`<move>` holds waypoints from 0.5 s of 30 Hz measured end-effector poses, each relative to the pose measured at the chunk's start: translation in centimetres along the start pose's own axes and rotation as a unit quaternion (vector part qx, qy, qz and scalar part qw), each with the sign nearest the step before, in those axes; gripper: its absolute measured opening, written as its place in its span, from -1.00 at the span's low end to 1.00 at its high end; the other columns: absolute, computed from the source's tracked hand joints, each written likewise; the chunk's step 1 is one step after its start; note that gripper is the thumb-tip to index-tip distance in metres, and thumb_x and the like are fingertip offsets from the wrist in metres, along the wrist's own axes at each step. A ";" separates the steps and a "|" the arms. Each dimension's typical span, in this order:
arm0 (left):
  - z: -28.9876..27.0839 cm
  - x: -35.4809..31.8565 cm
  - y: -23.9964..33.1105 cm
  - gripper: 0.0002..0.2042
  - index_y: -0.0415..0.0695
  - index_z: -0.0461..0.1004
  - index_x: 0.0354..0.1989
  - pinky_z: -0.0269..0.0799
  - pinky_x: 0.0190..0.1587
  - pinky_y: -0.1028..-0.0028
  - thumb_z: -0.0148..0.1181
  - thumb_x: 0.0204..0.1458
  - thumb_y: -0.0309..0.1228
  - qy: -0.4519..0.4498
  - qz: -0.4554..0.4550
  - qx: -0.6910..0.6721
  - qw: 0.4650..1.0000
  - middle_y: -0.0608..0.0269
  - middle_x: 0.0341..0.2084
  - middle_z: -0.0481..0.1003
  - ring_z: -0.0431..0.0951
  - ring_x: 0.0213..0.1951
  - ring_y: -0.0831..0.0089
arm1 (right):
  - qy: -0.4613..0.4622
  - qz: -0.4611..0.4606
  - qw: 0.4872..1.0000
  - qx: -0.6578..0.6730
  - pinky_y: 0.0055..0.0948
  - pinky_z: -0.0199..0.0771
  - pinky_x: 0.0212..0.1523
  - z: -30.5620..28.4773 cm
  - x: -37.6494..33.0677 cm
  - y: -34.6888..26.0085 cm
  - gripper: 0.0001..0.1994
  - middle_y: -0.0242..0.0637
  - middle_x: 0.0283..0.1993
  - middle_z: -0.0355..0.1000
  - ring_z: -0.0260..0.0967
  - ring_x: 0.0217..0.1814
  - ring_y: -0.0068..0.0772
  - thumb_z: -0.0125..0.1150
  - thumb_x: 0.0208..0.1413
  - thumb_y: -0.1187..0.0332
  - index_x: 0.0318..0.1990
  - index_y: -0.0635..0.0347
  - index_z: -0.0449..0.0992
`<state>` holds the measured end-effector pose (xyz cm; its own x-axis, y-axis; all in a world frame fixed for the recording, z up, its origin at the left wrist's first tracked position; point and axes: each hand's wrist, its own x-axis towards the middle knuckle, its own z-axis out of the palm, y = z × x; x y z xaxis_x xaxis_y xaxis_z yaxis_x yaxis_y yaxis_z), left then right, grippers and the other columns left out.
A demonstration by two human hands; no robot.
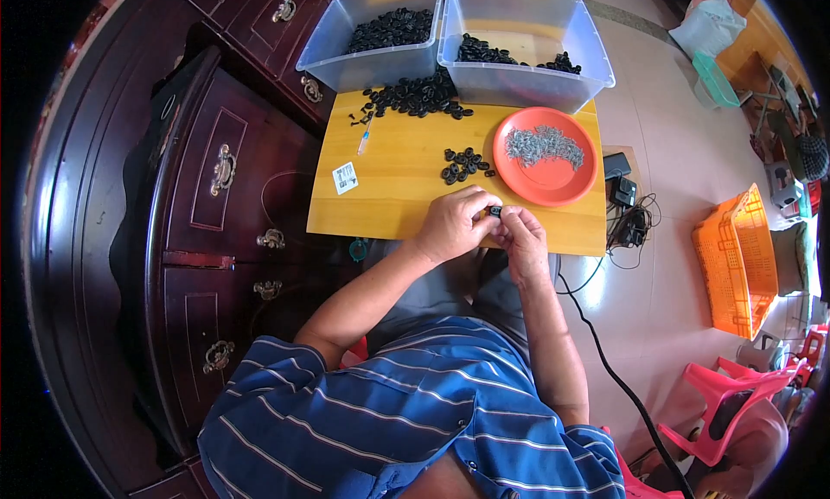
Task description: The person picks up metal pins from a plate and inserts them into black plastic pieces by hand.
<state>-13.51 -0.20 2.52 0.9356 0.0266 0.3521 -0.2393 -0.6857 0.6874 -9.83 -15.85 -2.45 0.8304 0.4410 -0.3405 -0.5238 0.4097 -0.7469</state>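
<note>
My left hand (452, 224) and my right hand (521, 237) meet at the table's front edge. Between their fingertips sits a small black round part (494, 211), pinched from both sides. Just beyond them lies a loose group of black ring-like parts (462, 167). To the right of that group is an orange-red plate (508, 184) with a heap of tiny silvery metal pieces (543, 146), too small to name. A larger pile of black parts (415, 97) spreads in front of the bins at the back.
Two clear plastic bins (527, 80) holding black parts stand along the table's far side. A thin pen-like tool (364, 141) and a white label card (344, 178) lie at left. Dark wooden drawers (233, 179) flank the left; black cables (635, 225) and an orange crate (735, 261) are right.
</note>
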 end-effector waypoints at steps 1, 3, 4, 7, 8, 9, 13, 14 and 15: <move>0.0 0.0 0.0 -0.83 -0.15 0.54 -0.26 0.53 -0.36 0.27 0.34 -0.05 -0.49 0.000 0.000 0.000 1.000 0.16 -0.38 0.56 0.61 -0.39 0.13 | 0.000 0.000 1.000 0.003 -0.63 0.34 -0.25 0.0 -0.1 0.0 -0.86 -0.52 -0.40 0.46 0.36 -0.37 -0.69 0.21 0.32 0.26 -0.24 0.09 0.56; -0.1 -0.1 0.0 -0.82 -0.15 0.54 -0.26 0.52 -0.35 0.26 0.34 -0.05 -0.49 -0.007 0.000 -0.004 1.000 0.16 -0.38 0.56 0.61 -0.38 0.13 | 0.000 0.000 1.000 0.006 -0.63 0.35 -0.25 0.1 -0.2 0.0 -0.86 -0.52 -0.40 0.46 0.36 -0.36 -0.69 0.20 0.33 0.26 -0.24 0.09 0.56; -0.1 -0.1 -0.2 -0.82 -0.15 0.54 -0.26 0.52 -0.35 0.26 0.34 -0.05 -0.49 -0.007 0.000 -0.003 1.000 0.16 -0.38 0.56 0.61 -0.38 0.13 | -0.001 0.001 1.000 0.007 -0.63 0.36 -0.25 0.1 -0.2 0.0 -0.86 -0.52 -0.40 0.46 0.37 -0.36 -0.68 0.21 0.32 0.26 -0.24 0.09 0.56; -0.1 0.0 -0.7 -0.83 -0.14 0.55 -0.26 0.52 -0.34 0.26 0.35 -0.06 -0.48 -0.013 0.016 0.006 1.000 0.16 -0.38 0.56 0.61 -0.39 0.13 | 0.005 0.005 1.000 0.006 -0.62 0.37 -0.25 0.3 -0.3 0.0 -0.86 -0.52 -0.40 0.47 0.38 -0.35 -0.68 0.21 0.32 0.27 -0.23 0.10 0.56; -0.1 0.1 -0.7 -0.83 -0.14 0.55 -0.27 0.52 -0.34 0.26 0.34 -0.06 -0.47 -0.016 0.014 0.003 1.000 0.15 -0.38 0.56 0.61 -0.38 0.12 | 0.012 0.007 1.000 0.002 -0.62 0.38 -0.25 0.3 -0.3 -0.1 -0.86 -0.52 -0.40 0.47 0.39 -0.35 -0.68 0.21 0.32 0.27 -0.23 0.10 0.56; -0.1 0.2 -0.7 -0.83 -0.14 0.55 -0.27 0.52 -0.33 0.25 0.34 -0.06 -0.47 -0.019 0.013 0.001 1.000 0.15 -0.38 0.56 0.61 -0.38 0.12 | 0.013 0.007 1.000 0.002 -0.62 0.38 -0.25 0.3 -0.3 -0.1 -0.86 -0.52 -0.40 0.47 0.39 -0.35 -0.68 0.21 0.32 0.27 -0.23 0.10 0.56; -0.3 0.5 -0.5 -0.80 -0.15 0.57 -0.23 0.49 -0.40 0.37 0.41 -0.05 -0.48 -0.006 0.022 0.005 1.000 0.18 -0.46 0.53 0.57 -0.47 0.30 | 0.005 0.002 1.000 -0.002 -0.64 0.37 -0.28 0.2 0.2 -0.2 -0.86 -0.52 -0.40 0.47 0.38 -0.37 -0.69 0.19 0.33 0.28 -0.23 0.11 0.55; -0.7 0.4 -0.4 -0.79 -0.15 0.57 -0.23 0.46 -0.42 0.37 0.42 -0.05 -0.47 -0.023 0.006 -0.003 1.000 0.19 -0.46 0.52 0.54 -0.50 0.33 | 0.003 0.002 1.000 -0.015 -0.65 0.37 -0.29 0.3 0.4 -0.1 -0.86 -0.53 -0.41 0.46 0.37 -0.38 -0.70 0.18 0.33 0.28 -0.23 0.12 0.55; -1.0 0.5 -0.2 -0.78 -0.14 0.57 -0.22 0.43 -0.44 0.38 0.42 -0.05 -0.46 -0.039 -0.008 -0.010 0.999 0.19 -0.46 0.52 0.50 -0.53 0.36 | -0.005 -0.001 1.000 -0.017 -0.65 0.37 -0.29 0.1 0.6 0.0 -0.86 -0.53 -0.41 0.46 0.37 -0.38 -0.70 0.18 0.33 0.28 -0.23 0.12 0.55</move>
<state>-13.22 0.64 3.19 0.9564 -0.0205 0.2914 -0.2292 -0.6710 0.7052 -9.40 -15.51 -2.58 0.8298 0.4474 -0.3337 -0.5151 0.3836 -0.7665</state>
